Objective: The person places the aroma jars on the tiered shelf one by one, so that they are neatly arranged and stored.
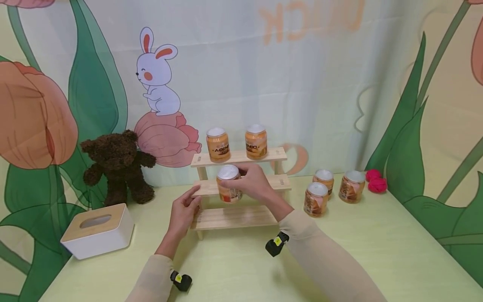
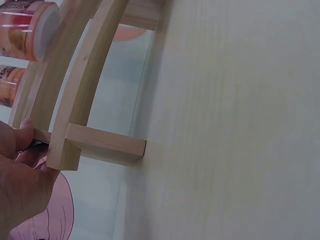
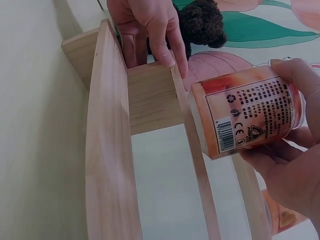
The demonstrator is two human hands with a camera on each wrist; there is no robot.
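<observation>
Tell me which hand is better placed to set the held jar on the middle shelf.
Right, most likely: the right hand holds the jar close by the middle shelf, while the left hand grips the stand at its left end and holds no jar.

An orange jar [image 1: 226, 193] is held near wooden shelves [image 1: 234, 217].

Pale fabric backdrop [image 1: 320, 84] w/ bunny print [image 1: 162, 98], lg. tulip [image 1: 30, 121] L, leaves [image 1: 407, 159] R, lt.-green tabletop [image 1: 234, 268]
</observation>
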